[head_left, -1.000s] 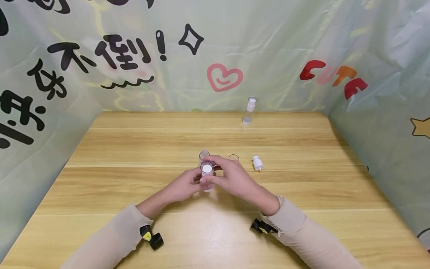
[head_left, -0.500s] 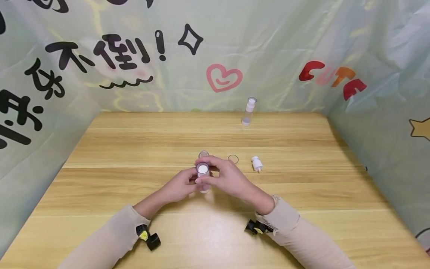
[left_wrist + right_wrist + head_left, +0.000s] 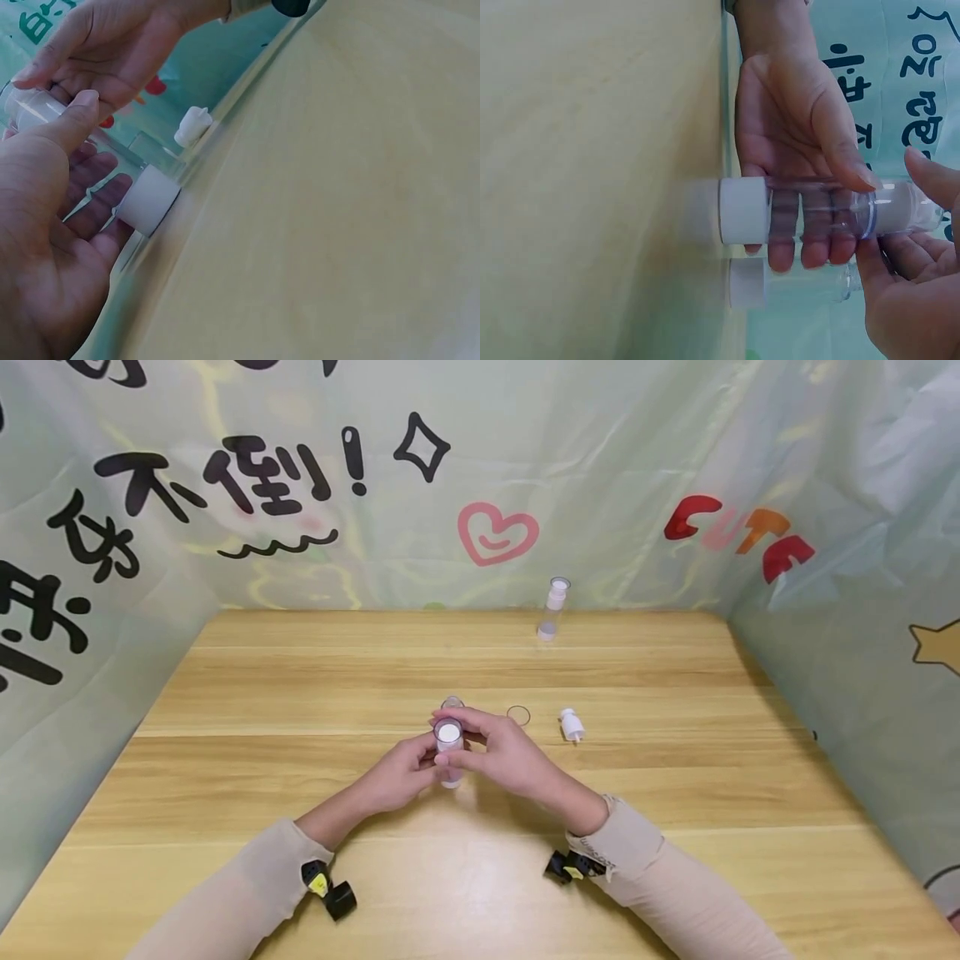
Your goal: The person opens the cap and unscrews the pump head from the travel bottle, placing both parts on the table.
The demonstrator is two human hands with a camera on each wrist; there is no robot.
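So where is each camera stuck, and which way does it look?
Head: on the person's head, facing forward and down at the wooden table and clear bottle; left hand, right hand and both sleeves show.
Left wrist: worn there, facing rightward at the clear bottle; the left hand is close, the right hand beyond. A white pump head shows too.
Right wrist: worn there, facing leftward at the clear bottle; the right hand is close, the left hand beyond.
Shared by both wrist views: both hands holding the clear bottle.
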